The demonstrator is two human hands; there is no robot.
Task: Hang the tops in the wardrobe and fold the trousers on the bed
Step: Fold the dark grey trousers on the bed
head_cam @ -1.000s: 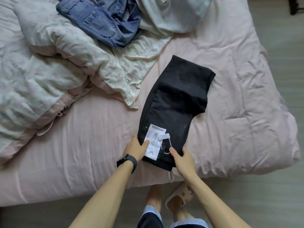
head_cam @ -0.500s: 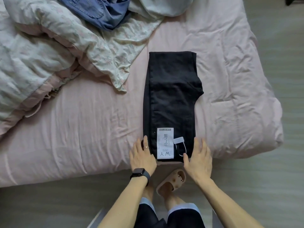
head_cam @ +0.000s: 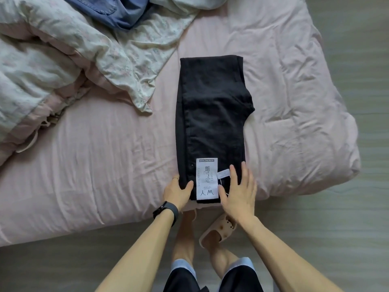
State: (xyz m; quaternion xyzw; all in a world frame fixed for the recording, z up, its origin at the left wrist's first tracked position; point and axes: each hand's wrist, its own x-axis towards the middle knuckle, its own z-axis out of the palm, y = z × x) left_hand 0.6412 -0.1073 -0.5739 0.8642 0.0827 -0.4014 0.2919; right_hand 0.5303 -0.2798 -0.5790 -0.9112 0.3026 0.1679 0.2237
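Your left grip (head_cam: pixel 179 192) pinches the near left edge of the black trousers (head_cam: pixel 212 114): thumb (head_cam: pixel 188 185) on top, fingers curled down along the side. A thin ring (head_cam: pixel 175 178) sits on one of those fingers and a dark band watch (head_cam: pixel 166 210) on the wrist. Your right grip (head_cam: pixel 240 192) is spread and flat, with its straight fingers (head_cam: pixel 245 172) pressing on the near right corner and clasping nothing.

The trousers lie on the bed (head_cam: pixel 105 165), close to its near edge. They are folded into a long, narrow rectangle of matte, dense, dark fabric. The left side is straight, while the right side bulges out into a blunt point about halfway along.

A white rectangular paper label (head_cam: pixel 207 179) with print and a small code square lies flat on the near end between your grips. A smaller pale tag (head_cam: pixel 223 173) lies tilted just beside it, touching your right fingers.

The bed cover is soft pink, quilted and creased. A rumpled duvet (head_cam: pixel 52 66), faint floral on white with a pink underside, is heaped on the far left. Blue denim jeans (head_cam: pixel 117 11) lie crumpled on it at the top edge.

Below, a cream perforated slipper (head_cam: pixel 219 228) rests on the grey wood-grain floor (head_cam: pixel 315 239).
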